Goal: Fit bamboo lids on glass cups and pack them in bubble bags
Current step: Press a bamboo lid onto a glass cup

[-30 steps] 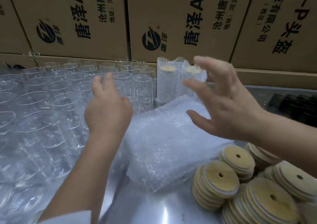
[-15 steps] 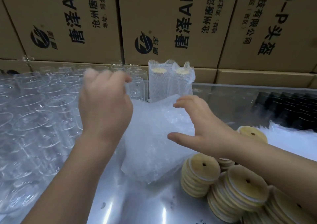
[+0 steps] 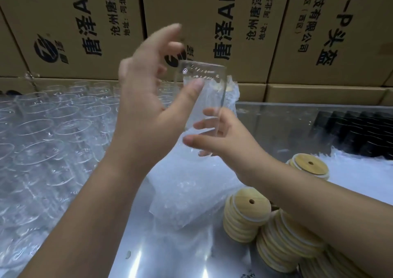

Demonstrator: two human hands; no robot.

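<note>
A clear glass cup (image 3: 204,99) is upright in the air above the pile of bubble bags (image 3: 191,190). My right hand (image 3: 221,141) grips its lower part, fingers curled round the base. My left hand (image 3: 144,101) is raised to the cup's left with blurred, spread fingers; only its thumb lies against the glass. Stacks of round bamboo lids (image 3: 246,211) with a small hole stand at the lower right, under my right forearm. No lid is on the held cup.
Many empty glass cups (image 3: 53,128) crowd the left of the shiny metal table (image 3: 170,258). Bagged, lidded cups (image 3: 232,90) stand behind the held one. Cardboard boxes (image 3: 212,22) wall off the back. Black items (image 3: 357,133) lie far right.
My left hand lifted a cup out of the group at the left and brought it to the centre. My right hand rose from the bubble bags and took hold of its base.
</note>
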